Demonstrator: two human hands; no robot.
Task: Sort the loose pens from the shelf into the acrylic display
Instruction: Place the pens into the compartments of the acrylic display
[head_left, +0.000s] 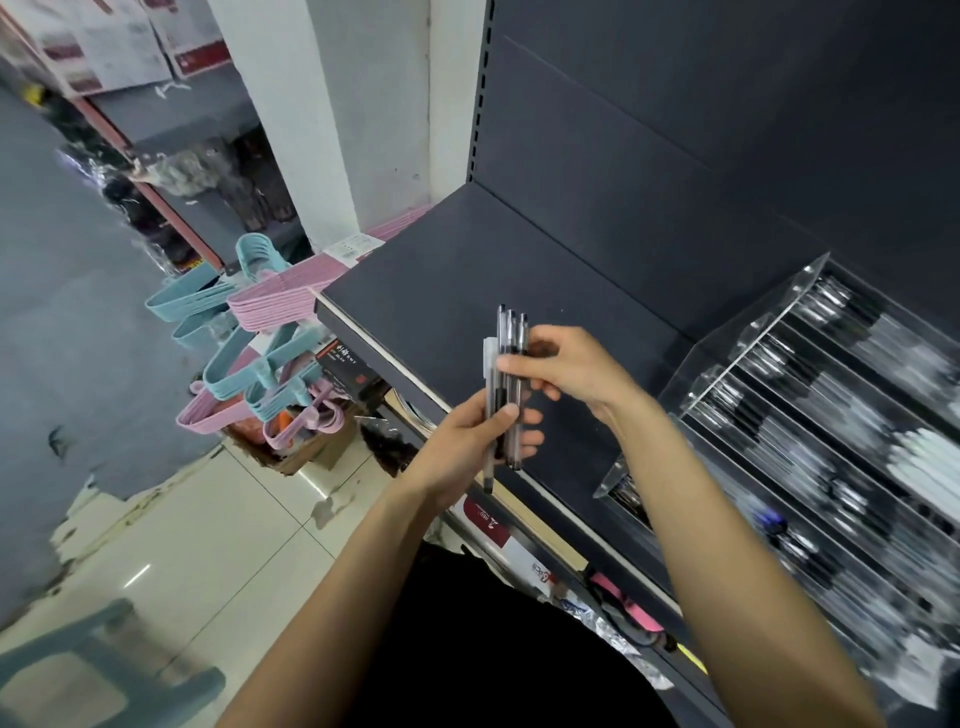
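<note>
The left hand (475, 431) grips a small bundle of pens (506, 384) upright above the shelf (441, 280), the right hand (563, 366) pinching their upper ends, likely (judging by pose) squaring them for the acrylic display (810, 415) nearby.

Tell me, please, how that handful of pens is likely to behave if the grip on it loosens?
The pens are thin, smooth, round barrels, so they would probably slide against each other and fan out. Both the left hand and right hand hold them, suggesting the bundle needs steadying. Dropped on the flat dark shelf, they would likely roll.
</note>
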